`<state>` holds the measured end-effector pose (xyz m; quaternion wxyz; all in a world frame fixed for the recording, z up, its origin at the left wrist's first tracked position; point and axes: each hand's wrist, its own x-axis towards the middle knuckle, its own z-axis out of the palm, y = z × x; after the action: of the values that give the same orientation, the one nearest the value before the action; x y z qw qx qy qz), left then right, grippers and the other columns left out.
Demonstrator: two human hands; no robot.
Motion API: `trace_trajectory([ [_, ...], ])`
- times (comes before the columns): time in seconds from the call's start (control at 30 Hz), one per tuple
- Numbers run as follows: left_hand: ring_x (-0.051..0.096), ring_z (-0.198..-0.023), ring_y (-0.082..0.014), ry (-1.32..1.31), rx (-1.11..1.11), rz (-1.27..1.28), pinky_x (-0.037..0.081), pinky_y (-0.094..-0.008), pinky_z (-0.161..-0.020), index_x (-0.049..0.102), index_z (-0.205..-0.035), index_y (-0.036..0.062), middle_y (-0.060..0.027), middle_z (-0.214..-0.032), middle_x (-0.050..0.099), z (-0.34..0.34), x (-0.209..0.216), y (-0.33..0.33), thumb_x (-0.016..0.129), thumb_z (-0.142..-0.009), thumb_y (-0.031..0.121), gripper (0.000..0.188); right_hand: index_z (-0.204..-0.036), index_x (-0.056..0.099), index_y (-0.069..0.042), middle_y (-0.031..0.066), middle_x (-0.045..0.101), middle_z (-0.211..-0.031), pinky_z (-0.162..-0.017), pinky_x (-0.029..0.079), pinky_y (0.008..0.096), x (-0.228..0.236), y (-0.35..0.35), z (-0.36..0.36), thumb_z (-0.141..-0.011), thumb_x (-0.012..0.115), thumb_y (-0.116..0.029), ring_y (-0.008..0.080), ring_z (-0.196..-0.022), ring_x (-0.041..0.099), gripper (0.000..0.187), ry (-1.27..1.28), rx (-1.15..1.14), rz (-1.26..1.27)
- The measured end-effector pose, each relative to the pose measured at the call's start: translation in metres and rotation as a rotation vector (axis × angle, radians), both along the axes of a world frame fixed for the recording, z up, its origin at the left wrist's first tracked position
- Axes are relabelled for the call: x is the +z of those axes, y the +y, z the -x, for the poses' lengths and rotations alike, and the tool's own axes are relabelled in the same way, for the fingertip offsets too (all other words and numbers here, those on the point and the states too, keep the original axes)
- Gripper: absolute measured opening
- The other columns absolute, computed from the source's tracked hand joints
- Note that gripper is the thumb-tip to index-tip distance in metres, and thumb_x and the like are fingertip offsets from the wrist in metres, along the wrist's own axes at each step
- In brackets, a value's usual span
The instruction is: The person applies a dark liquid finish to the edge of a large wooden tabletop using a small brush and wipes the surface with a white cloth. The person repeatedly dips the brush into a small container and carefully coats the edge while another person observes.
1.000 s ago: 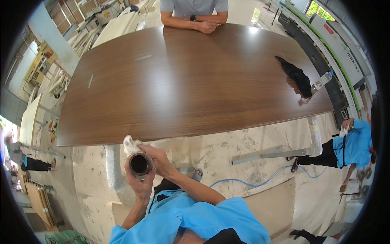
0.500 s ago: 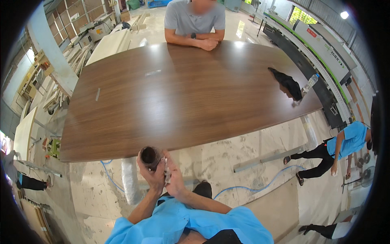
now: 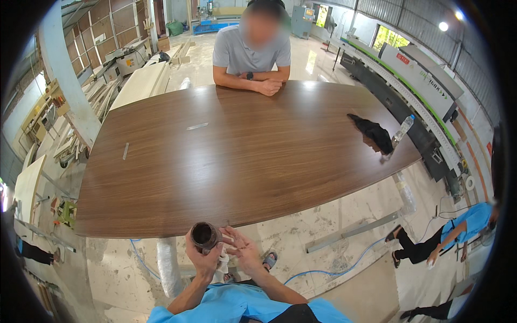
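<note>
My left hand (image 3: pixel 202 262) is wrapped round a dark brown, open-topped jar (image 3: pixel 205 245), held upright near the table's front edge. Its mouth faces up and its inside looks dark. Just right of the jar, my right hand (image 3: pixel 245 254) has its fingers apart, the tips close to the jar's side. A crumpled white cloth or tissue (image 3: pixel 223 263) shows between the two hands; which hand bears it I cannot tell. Beyond them spreads the brown wood-grain tabletop (image 3: pixel 237 161).
Across the table a person (image 3: pixel 252 56) leans on folded arms. A black cloth (image 3: pixel 372 133) and a clear bottle (image 3: pixel 405 126) lie at the right end. Two clear strips (image 3: pixel 197 126) lie on the left half. A blue hose (image 3: pixel 334 273) crosses the floor; another person (image 3: pixel 458 231) stands right.
My right hand has come away from the left, and its fingers have spread. The view has tilted up, so the table and the person opposite sit lower in it.
</note>
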<state>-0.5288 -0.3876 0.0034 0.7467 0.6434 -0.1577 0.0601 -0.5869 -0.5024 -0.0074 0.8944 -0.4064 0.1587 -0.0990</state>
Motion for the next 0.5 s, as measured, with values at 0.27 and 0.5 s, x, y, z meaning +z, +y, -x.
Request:
trace_trajectory([
  [0.27,0.058,-0.102,-0.0198,0.065,0.005,-0.221,0.048,-0.0335,-0.091,0.046,-0.130,-0.0010,-0.0100,-0.113,0.056,0.018,-0.011,0.015,0.078,-0.068,0.011,0.071,-0.113,0.049,0.002,0.0113,0.068,-0.098,-0.052,0.047,0.0230,-0.036,-0.084,0.036,-0.099,0.045,-0.006,0.0112,-0.060,0.059,0.016,0.186,-0.423,0.431],
  [0.5,0.057,-0.107,-0.0212,0.122,-0.018,-0.405,0.048,-0.0339,-0.093,0.044,-0.132,-0.0015,-0.0105,-0.116,0.055,0.028,-0.008,0.002,0.080,-0.067,0.013,0.076,-0.110,0.051,0.003,0.0136,0.069,-0.090,-0.051,0.044,0.0206,-0.041,-0.130,0.048,-0.100,0.051,-0.010,0.0081,-0.057,0.058,0.017,0.345,-0.565,0.546],
])
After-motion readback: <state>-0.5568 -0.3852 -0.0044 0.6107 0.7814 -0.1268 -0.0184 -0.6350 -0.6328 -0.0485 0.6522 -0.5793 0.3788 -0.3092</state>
